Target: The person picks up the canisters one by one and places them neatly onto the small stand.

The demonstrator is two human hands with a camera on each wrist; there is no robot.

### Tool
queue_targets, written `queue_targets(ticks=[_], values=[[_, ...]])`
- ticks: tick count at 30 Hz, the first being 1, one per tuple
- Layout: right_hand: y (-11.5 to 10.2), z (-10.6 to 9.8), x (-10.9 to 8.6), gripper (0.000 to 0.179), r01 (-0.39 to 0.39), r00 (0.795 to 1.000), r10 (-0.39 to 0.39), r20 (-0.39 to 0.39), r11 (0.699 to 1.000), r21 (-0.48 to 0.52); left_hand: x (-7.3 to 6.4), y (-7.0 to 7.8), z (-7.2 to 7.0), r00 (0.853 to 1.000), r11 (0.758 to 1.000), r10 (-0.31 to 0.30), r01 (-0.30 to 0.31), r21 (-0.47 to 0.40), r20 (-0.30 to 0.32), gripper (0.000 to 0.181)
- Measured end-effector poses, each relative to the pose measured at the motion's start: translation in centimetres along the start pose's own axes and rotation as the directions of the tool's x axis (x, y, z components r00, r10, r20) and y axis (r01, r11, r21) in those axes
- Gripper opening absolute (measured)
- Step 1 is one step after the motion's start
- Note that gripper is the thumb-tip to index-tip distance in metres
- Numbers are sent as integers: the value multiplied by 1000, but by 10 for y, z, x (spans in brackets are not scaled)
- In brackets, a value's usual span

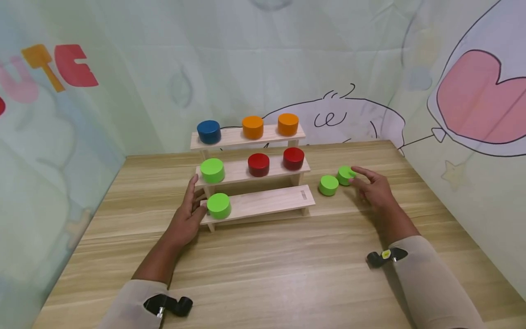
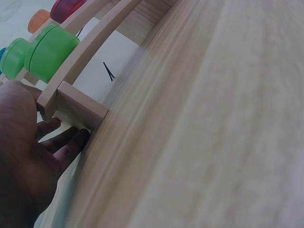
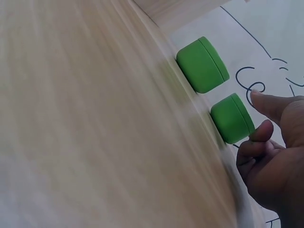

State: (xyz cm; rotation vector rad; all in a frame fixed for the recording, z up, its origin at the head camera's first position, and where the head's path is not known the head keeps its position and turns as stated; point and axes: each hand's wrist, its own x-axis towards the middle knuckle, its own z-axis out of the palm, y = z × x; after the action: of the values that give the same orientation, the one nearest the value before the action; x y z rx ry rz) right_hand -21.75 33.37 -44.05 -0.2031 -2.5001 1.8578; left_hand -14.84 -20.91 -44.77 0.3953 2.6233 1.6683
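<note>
A three-tiered wooden rack [image 1: 267, 201] stands on the table, with coloured discs on its shelves. My left hand [image 1: 186, 219] rests against its left end, index finger up by the middle shelf and thumb by the bottom one. Beside that thumb sits a green disc [image 1: 219, 205]; another green disc [image 1: 212, 170] is on the middle shelf. In the left wrist view, the lower fingers [image 2: 71, 147] spread near the rack's leg. My right hand [image 1: 375, 191] reaches to a loose green disc [image 3: 232, 118], index finger and thumb apart at its side; firm contact cannot be told. A second loose green disc [image 1: 328, 185] lies beside it.
On the top shelf are a blue disc [image 1: 209, 132] and two orange discs, one at the right end [image 1: 288, 124]. Two red discs, including one at the right [image 1: 293, 158], share the middle shelf. A printed cloth [image 1: 164, 68] hangs behind the wooden table [image 1: 279, 274].
</note>
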Motion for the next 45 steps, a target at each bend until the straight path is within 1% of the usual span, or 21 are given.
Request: queue_targets(ticks=[4,8,12,14,17,22,27,34,40,45], values=[[1,3,0,62,4,1000,-4,6,1000,19,-1,-1,-1,1000,1000,3,-2,4,-2,85],[1,5,0,64,6,1000,-6,11,1000,-9,-1,-2,-2,1000,1000,-1,1,13,1,84],[2,7,1,64,-23,999,24,22,999,-36,0,-3,-1,1000,1000,9,-9,12,1,84],[2,8,2,62,-18,1000,19,21,999,-49,0,-4,-1,1000,1000,11,-11,10,0,85],[1,10,2,60,16,1000,-15,15,997,-71,0,-3,-1,1000,1000,6,-6,8,1,85],[3,13,6,57,71,997,-73,-7,988,-135,0,-2,-2,1000,1000,0,0,10,-4,85],[4,16,8,53,92,994,-100,-40,981,-172,0,-1,-1,1000,1000,-8,8,2,-3,85],[4,20,8,49,70,992,-84,-92,986,-152,-1,-2,0,1000,1000,-1,1,4,0,84],[2,20,7,50,50,992,-64,-109,991,-127,0,-2,0,1000,1000,4,-4,0,0,84],[2,19,5,51,41,992,-53,-117,994,-104,-1,-1,0,1000,1000,-6,6,-4,5,84]])
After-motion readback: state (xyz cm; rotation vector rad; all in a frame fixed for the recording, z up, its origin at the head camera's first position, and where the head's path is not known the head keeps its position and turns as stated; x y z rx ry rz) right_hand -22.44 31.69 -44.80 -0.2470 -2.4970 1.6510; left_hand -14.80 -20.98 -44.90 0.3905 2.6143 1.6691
